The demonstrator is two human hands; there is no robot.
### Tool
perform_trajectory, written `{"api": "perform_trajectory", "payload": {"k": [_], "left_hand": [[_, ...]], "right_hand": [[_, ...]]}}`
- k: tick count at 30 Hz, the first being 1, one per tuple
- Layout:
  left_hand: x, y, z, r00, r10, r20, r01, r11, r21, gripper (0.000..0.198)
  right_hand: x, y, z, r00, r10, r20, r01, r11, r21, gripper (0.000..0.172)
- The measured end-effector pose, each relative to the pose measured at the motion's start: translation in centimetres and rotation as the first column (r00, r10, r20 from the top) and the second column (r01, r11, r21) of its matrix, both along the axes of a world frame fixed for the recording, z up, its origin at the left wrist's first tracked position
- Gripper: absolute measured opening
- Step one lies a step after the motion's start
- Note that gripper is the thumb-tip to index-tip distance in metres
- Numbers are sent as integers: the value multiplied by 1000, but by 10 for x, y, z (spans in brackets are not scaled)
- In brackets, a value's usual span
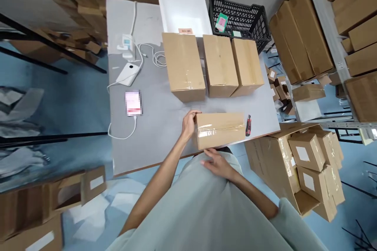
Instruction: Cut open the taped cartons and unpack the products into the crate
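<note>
A taped cardboard box [220,128] lies at the table's near edge, right in front of me. At its left end is my left hand [189,123], gripping it with the fingers bent round the far left corner. My right hand [217,163] is by the box's near side, fingers apart, its fingertips close to the lower edge; whether they touch is hard to tell. Just right of the box lies a red and black box cutter [248,125]. Beyond it stand three closed cardboard boxes, a left one [185,62], a middle one [220,64] and a right one [247,62].
At the back are a white tub [184,4] and a black plastic crate [238,13]. A white power bank [128,74], cables and a phone [133,103] lie on the left of the table [153,125]. A large open carton [271,160] with several boxes stands at the right.
</note>
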State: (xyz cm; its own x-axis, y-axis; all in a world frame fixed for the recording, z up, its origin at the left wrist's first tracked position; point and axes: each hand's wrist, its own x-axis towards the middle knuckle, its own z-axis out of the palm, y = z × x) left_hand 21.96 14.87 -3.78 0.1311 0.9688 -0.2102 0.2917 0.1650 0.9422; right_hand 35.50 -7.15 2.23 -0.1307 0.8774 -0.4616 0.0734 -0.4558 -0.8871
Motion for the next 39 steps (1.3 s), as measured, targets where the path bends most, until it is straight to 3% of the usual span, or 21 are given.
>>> {"api": "perform_trajectory", "payload": {"k": [3, 6, 9, 11, 12, 14, 17, 22, 26, 33, 36, 39], "left_hand": [[-17, 10, -13, 997, 63, 35, -62, 997, -47, 47], [-46, 4, -28, 987, 151, 54, -146, 985, -97, 54], [-81, -29, -46, 971, 227, 70, -213, 961, -175, 59], [-97, -59, -58, 969, 244, 48, -228, 947, -227, 60], [-101, -74, -63, 970, 240, 28, -225, 942, -248, 59], [-99, -99, -71, 976, 217, -7, -210, 936, -284, 58], [-81, -120, -79, 985, 168, -41, -172, 933, -317, 60], [-55, -128, -79, 988, 114, -102, -141, 937, -320, 55], [-57, -133, -66, 981, 119, -153, -157, 949, -273, 46], [-67, -136, -36, 968, 191, -163, -205, 976, -72, 51], [-65, -130, -38, 961, 204, -188, -219, 974, -65, 52], [-66, -124, -49, 948, 248, -199, -276, 952, -130, 49]], "right_hand": [[-7, 18, -17, 999, 43, 11, -43, 999, 15, 91], [31, 29, -24, 995, -41, 94, 31, 994, 102, 74], [98, 31, -31, 924, -300, 239, 239, 938, 252, 52], [142, 30, -43, 786, -518, 336, 426, 849, 313, 52], [160, 29, -52, 728, -570, 380, 485, 821, 302, 53], [182, 28, -73, 732, -535, 422, 499, 842, 203, 50], [184, 27, -104, 846, -388, 367, 391, 918, 68, 44], [165, 21, -133, 898, -326, 297, 335, 942, 22, 50], [171, 14, -131, 912, -330, 244, 333, 943, 30, 60], [188, 20, -101, 935, -326, 140, 302, 938, 169, 65], [186, 35, -103, 940, -313, 137, 297, 947, 125, 72], [180, 46, -113, 948, -304, 93, 297, 951, 80, 79]]}}
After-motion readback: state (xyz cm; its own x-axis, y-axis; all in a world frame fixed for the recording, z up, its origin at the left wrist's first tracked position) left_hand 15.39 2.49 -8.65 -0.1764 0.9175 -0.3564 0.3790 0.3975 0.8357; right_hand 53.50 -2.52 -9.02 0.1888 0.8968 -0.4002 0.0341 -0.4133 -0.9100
